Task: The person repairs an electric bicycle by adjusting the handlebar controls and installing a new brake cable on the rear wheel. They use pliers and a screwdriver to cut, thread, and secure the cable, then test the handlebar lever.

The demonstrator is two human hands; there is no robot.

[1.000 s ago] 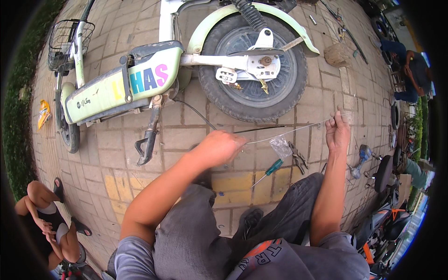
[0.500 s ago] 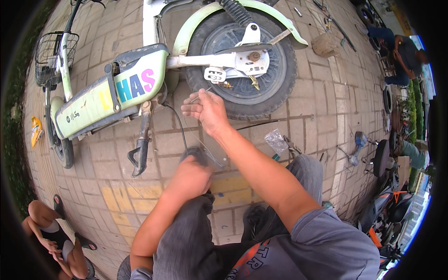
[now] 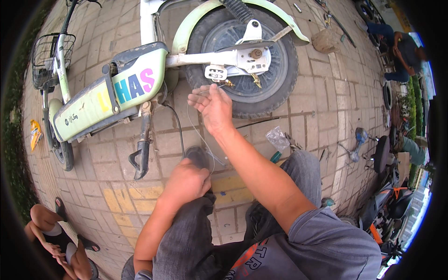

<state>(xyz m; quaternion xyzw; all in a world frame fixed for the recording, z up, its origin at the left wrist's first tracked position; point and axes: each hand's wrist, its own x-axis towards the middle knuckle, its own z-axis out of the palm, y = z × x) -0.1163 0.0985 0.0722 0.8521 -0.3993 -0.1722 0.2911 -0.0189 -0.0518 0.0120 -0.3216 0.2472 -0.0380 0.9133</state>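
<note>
A thin metal cable [image 3: 194, 128] bows between my two hands. My right hand [image 3: 214, 109] is closed in a pinch on it near one end, just below a small brass fitting [image 3: 228, 83] on the rear wheel's hub side. By my left knee, my left hand [image 3: 189, 182] is closed around the lower stretch of the same cable; its fingertips are partly hidden. The electric bike [image 3: 88, 105], pale green and white, lies across the top of the view, with its rear wheel [image 3: 280, 88] beyond my right hand. A black cable [image 3: 179, 126] hangs from its frame.
On the paving lie a clear plastic bag [image 3: 277, 138], a green-handled tool [image 3: 276, 157] and a black rod [image 3: 258, 123]. A kickstand-like lever [image 3: 141, 151] juts toward me. One person sits at lower left [image 3: 58, 238], another at upper right [image 3: 405, 53]; parked bikes [image 3: 394, 205] stand at right.
My right hand has moved slightly right and up, bringing the cable's end closer to the brass fitting. The cable now bows in a wider curve. My left hand stays near my knee.
</note>
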